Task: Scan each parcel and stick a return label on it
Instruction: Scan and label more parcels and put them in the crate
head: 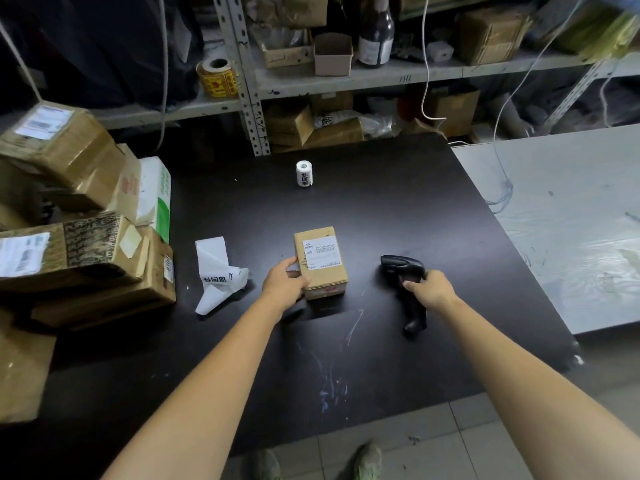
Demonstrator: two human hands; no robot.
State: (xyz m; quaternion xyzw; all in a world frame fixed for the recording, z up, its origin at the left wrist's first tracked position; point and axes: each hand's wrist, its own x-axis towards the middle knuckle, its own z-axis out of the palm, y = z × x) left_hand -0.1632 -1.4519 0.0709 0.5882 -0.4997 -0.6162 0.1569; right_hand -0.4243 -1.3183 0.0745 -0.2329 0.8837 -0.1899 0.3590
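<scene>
Parcel at desk centre, gripped by left hand; right hand grasps scanner. Scan pending, no return label visible; stacked parcels remain

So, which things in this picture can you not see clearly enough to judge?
- Head view: the print on the small box label is too small to read.
- The left hand covers the box's near left corner.
- The right hand hides the scanner trigger.
- The stacked boxes are cut off by the left edge.
- The strip of labels is crumpled; how many remain is unclear.
</scene>
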